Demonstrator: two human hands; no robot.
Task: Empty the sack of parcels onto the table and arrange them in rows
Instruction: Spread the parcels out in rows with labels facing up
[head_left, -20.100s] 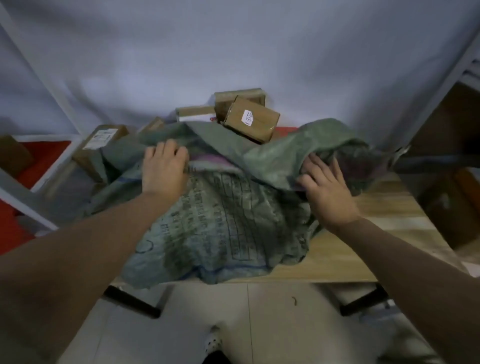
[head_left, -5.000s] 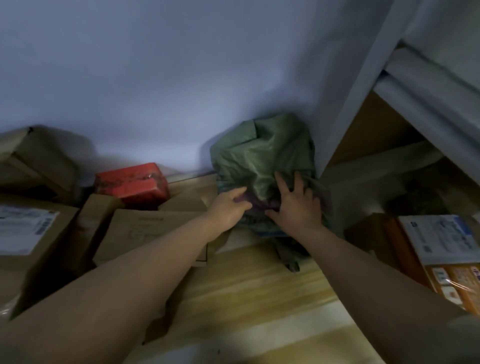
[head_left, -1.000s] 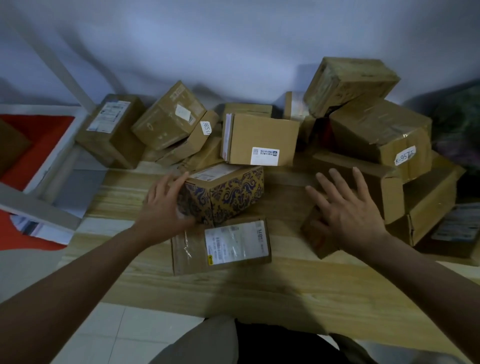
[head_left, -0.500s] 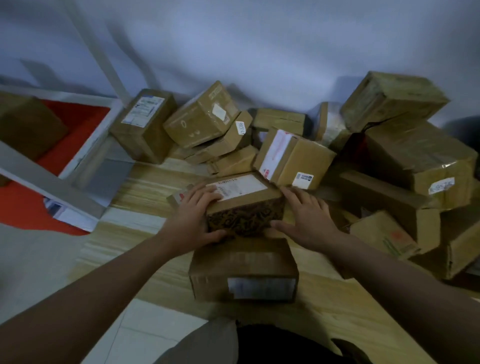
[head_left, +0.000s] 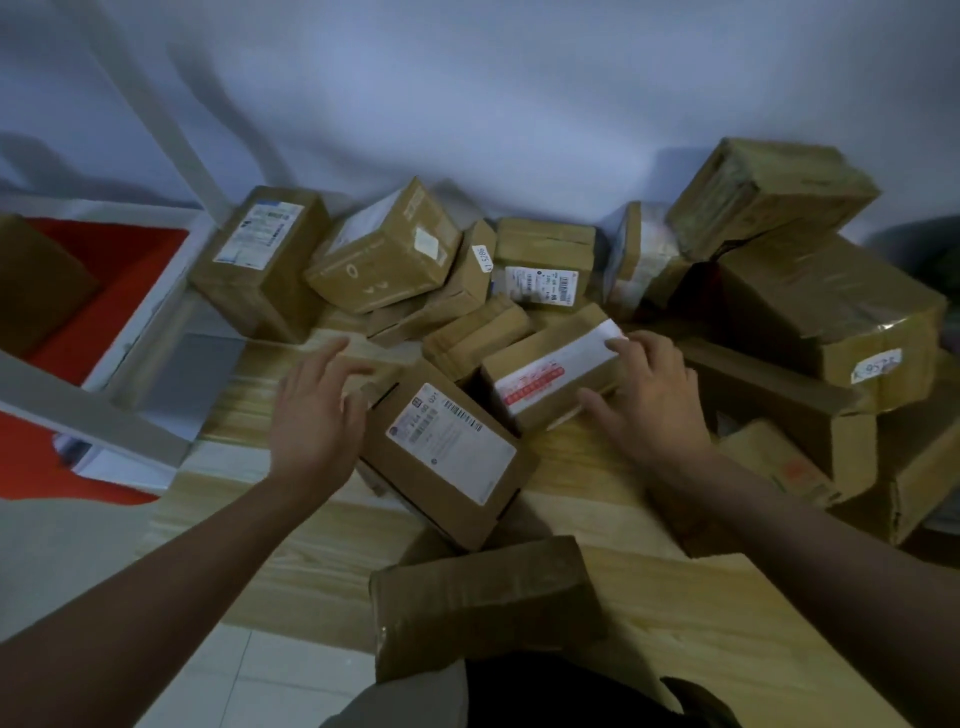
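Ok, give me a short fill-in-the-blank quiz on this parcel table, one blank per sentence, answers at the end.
1. The right hand grips a box with a ____ striped label.
2. The left hand hovers open beside the box with the white label, which lies ____ the wooden table.
3. The parcels at the back are piled against the ____.

Answers: red; on; wall

A pale wall (head_left: 519, 93) behind — white shelf frame (head_left: 150, 312) at left, over a red surface (head_left: 104, 291).
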